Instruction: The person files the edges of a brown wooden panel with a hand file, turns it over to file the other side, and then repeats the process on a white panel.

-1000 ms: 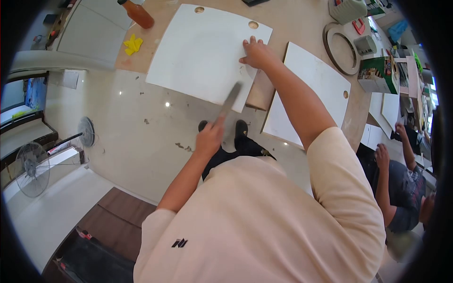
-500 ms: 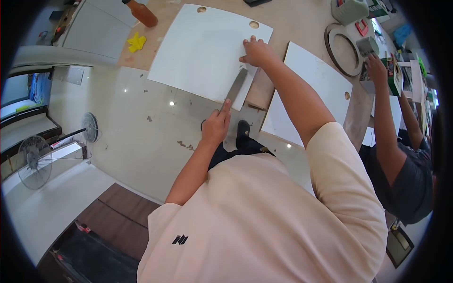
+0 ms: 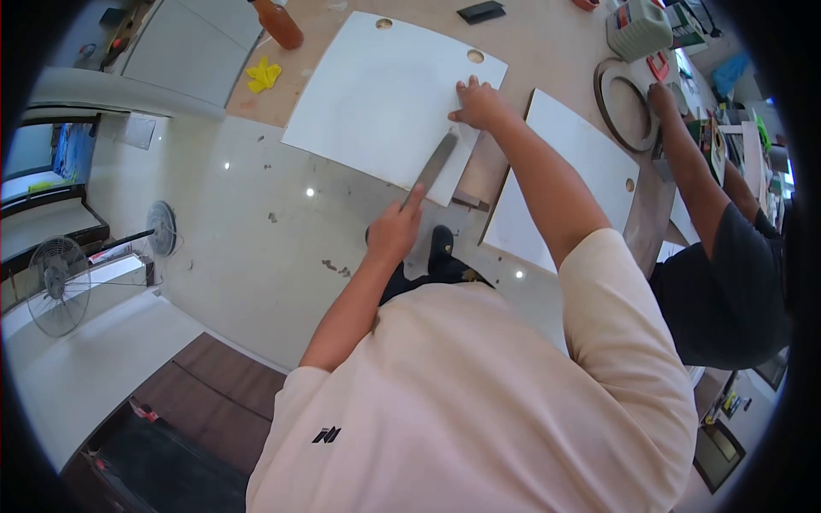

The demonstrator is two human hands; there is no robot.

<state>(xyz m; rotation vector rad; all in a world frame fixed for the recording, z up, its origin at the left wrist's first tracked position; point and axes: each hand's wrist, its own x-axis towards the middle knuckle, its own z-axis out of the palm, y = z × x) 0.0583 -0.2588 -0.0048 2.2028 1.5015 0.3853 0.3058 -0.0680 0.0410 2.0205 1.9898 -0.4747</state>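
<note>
My left hand [image 3: 395,229] is closed around the lower end of a long grey flat file [image 3: 438,162], its index finger stretched along the metal. The file slants up across the near right part of a white board [image 3: 368,98] with two round holes at its far edge. My right hand [image 3: 483,106] lies on that board near its right edge, fingers spread, just beyond the file's tip. A small pale smudge shows by the tip. To the right is a second white board [image 3: 569,175] with one round hole visible.
On the workbench [image 3: 547,43] are an orange bottle [image 3: 280,26], a yellow cloth [image 3: 263,75], a dark flat piece [image 3: 481,12], a ring [image 3: 623,107] and a jug [image 3: 640,32]. A co-worker's arm [image 3: 688,154] reaches in at right. Fans [image 3: 58,282] stand at left.
The view has shifted slightly, so the boards sit lower and further right. My hands keep their grip and rest. The co-worker's hand has moved up and left, towards the ring.
</note>
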